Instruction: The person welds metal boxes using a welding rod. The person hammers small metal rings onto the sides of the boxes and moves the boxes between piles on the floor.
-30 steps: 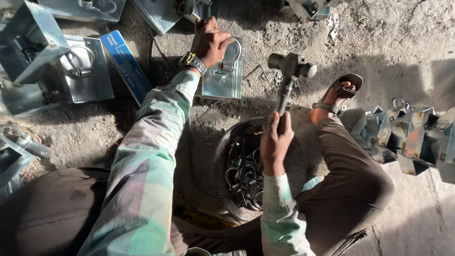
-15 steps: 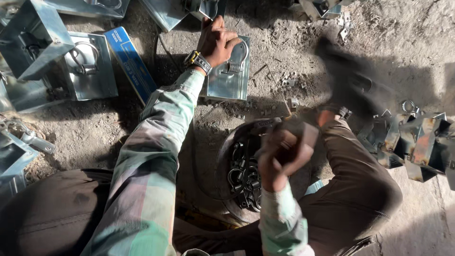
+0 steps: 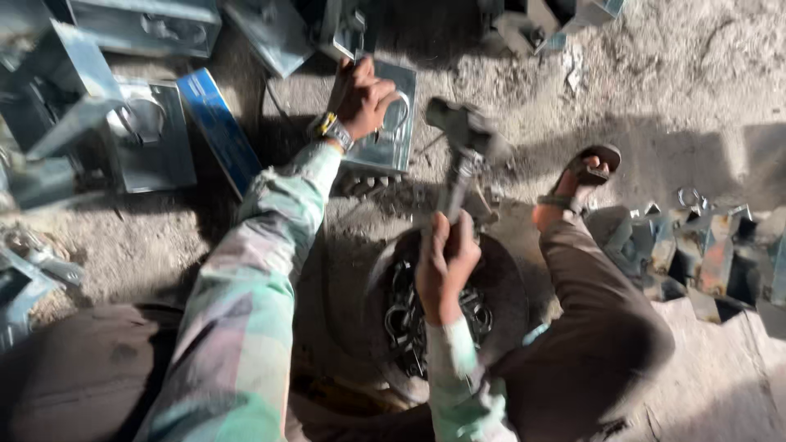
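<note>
My left hand (image 3: 362, 100), with a watch at the wrist, presses down on a shiny metal plate (image 3: 391, 146) that lies on the dirt floor and carries a U-shaped metal loop (image 3: 399, 110). My right hand (image 3: 444, 263) grips the handle of a hammer (image 3: 463, 150); its dark head hangs just right of the plate, blurred by motion. Below the right hand sits a round dark pan (image 3: 499, 282) holding several metal rings.
Several folded sheet-metal brackets (image 3: 131, 135) lie at the upper left, with a blue box (image 3: 217, 127) beside them. More metal parts (image 3: 704, 254) are piled at the right. My sandalled foot (image 3: 577, 184) and bent knee rest right of the pan.
The hammer swung back to the right, blurred, half a second ago, and has come forward again beside the plate. The left hand stayed on the plate.
</note>
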